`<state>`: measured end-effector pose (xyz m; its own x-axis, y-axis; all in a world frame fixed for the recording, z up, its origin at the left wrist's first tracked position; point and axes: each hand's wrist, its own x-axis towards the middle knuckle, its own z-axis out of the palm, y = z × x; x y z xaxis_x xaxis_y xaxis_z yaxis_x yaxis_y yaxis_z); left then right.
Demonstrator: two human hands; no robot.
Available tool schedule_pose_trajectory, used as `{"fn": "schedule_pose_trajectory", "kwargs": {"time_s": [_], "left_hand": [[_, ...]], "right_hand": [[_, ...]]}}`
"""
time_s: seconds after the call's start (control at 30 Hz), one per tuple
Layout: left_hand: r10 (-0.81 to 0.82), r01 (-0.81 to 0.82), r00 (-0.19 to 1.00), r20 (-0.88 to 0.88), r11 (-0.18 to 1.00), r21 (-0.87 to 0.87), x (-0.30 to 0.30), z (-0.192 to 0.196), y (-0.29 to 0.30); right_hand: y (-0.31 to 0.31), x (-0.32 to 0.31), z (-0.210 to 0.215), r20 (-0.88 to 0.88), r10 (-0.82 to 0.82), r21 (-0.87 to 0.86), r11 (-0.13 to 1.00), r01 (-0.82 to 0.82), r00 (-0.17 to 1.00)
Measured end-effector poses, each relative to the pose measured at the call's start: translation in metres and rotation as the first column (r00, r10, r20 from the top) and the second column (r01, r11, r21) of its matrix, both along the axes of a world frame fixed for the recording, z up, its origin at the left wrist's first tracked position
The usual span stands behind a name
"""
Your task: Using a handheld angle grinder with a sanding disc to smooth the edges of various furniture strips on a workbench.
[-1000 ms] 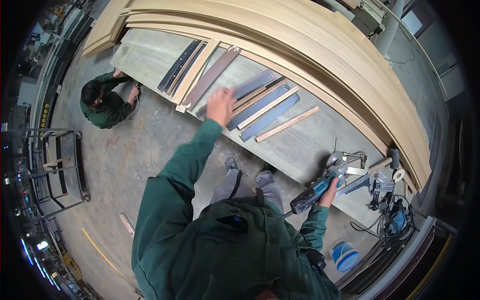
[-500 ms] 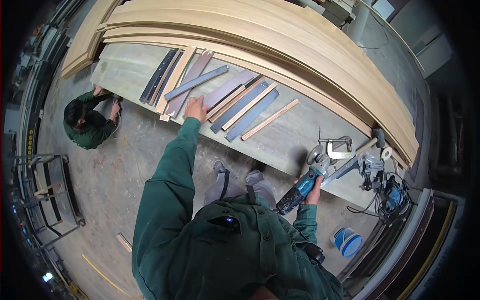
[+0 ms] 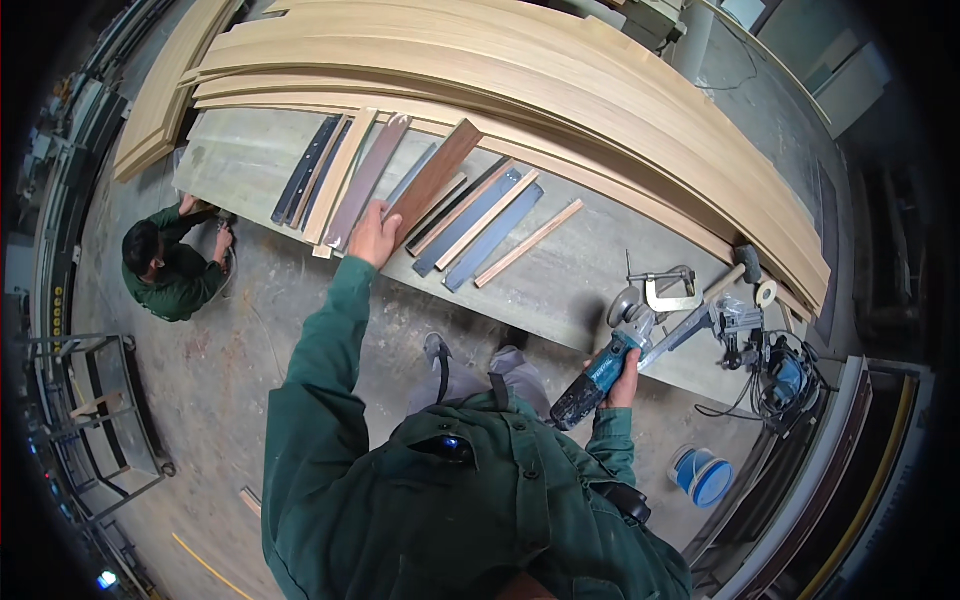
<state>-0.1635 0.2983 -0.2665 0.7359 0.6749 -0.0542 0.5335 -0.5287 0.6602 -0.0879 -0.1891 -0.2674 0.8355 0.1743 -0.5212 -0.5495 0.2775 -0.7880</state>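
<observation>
Head view: my left hand [image 3: 372,236] closes on a reddish-brown wooden strip [image 3: 439,177]; my right hand [image 3: 624,381] wraps an angle grinder [image 3: 603,373]; slack grip could drop it.

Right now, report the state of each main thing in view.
Left hand: holding brown wood strip
Right hand: grasping angle grinder
Angle grinder: disc fitted; spinning unclear
C-clamp: lying on table
Hammer: lying on table
Rightmost wood strip: lying on table
Blue bucket: standing on floor
</observation>
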Motion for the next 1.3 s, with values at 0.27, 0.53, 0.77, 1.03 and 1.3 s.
{"fn": "schedule_pose_trajectory", "kwargs": {"time_s": [0.27, 0.53, 0.77, 1.03, 1.3], "left_hand": [[-0.449, 0.459, 0.887, 0.104, 0.837, -0.298, -0.046, -0.031, -0.138], [-0.55, 0.453, 0.804, -0.225, 0.812, -0.367, -0.057, -0.048, -0.179], [-0.575, 0.476, 0.783, -0.239, 0.8, -0.365, -0.052, -0.043, -0.174], [-0.575, 0.482, 0.78, -0.247, 0.803, -0.35, -0.052, -0.04, -0.173], [-0.571, 0.483, 0.78, -0.258, 0.81, -0.333, -0.051, -0.039, -0.172]], "right_hand": [[-0.006, 0.036, -0.011, 0.097, 0.11, -0.351, 0.934, -0.069, 0.989], [0.039, 0.043, 0.0, 0.243, 0.491, -0.698, 0.688, -0.201, 0.836], [0.063, 0.032, 0.0, 0.153, 0.614, -0.779, 0.557, -0.287, 0.775], [0.051, 0.037, -0.002, 0.131, 0.592, -0.763, 0.573, -0.301, 0.795], [0.055, 0.039, 0.007, 0.167, 0.574, -0.758, 0.595, -0.268, 0.802]]}}
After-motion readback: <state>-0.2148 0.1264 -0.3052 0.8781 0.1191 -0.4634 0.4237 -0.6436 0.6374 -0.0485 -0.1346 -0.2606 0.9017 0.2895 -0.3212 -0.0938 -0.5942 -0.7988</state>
